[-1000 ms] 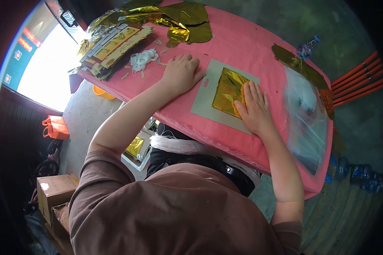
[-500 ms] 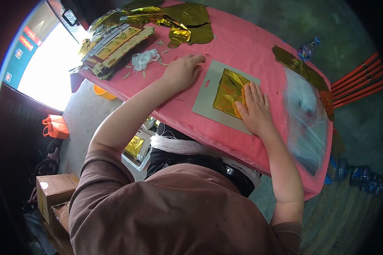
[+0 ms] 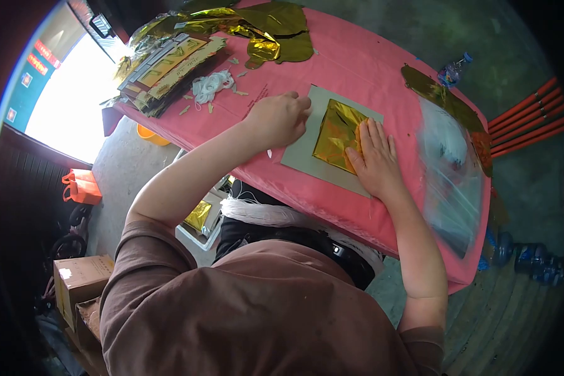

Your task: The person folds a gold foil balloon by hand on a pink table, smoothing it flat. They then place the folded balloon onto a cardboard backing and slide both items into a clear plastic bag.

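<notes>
My right hand [image 3: 377,163] lies flat, fingers spread, on the right side of a folded gold foil piece [image 3: 335,135]. The foil rests on a grey card [image 3: 319,94] on the pink-covered table. At the card's left edge, my left hand [image 3: 277,119] is closed, fingers curled, covering the spot where the card's hanging hole was. It appears to pinch a clear plastic bag [image 3: 255,99]; faint printed lines show left of the hand, but the bag's outline is hard to see.
A stack of printed cards [image 3: 172,69], white string [image 3: 213,86] and gold foil sheets [image 3: 282,31] lie at the far left. Clear plastic bags [image 3: 448,194] cover the right end of the pink table [image 3: 357,50]. A small bottle [image 3: 454,70] stands beyond the table's right side.
My left hand has moved right and slightly down onto the card's left edge, and its fingers have curled in. Printed lines now show beside it. My right hand stays on the foil.
</notes>
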The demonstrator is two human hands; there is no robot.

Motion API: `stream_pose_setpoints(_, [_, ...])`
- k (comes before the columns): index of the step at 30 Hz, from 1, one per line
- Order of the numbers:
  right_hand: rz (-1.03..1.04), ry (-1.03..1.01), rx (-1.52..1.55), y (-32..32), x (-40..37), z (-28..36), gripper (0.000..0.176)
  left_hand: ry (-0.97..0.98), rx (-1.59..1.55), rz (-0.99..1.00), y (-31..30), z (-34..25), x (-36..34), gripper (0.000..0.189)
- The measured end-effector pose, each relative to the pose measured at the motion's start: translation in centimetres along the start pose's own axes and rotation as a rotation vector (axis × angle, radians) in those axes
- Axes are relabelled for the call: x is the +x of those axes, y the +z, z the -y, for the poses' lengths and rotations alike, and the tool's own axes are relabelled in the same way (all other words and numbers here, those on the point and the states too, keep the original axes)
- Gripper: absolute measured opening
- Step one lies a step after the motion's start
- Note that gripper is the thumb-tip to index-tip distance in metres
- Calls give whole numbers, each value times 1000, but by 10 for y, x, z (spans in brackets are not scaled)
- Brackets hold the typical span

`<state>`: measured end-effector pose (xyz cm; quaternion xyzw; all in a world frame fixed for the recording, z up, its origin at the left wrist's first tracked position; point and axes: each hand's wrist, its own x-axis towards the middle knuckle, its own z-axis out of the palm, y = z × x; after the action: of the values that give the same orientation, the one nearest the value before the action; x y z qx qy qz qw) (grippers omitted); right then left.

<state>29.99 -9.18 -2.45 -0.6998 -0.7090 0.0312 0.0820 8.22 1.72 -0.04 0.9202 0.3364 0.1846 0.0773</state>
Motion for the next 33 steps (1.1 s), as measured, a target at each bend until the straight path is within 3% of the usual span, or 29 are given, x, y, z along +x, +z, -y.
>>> stream_pose_setpoints(3, [-5, -1, 1, 1, 1, 0, 64, -30, -46, -50, -3, -5, -8, 23])
stream_pose_setpoints(5, [-6, 2, 3, 1, 0, 0, 65, -192, -35, 109, -15, -12, -11, 24])
stream_pose_setpoints(26, [-51, -37, 33, 0, 0, 0, 65, -198, -129, 142, 1, -40, 0, 29])
stream_pose_setpoints(33, [47, -4, 2, -7, 1, 4, 66, -190, -87, 95, -1, -39, -2, 29])
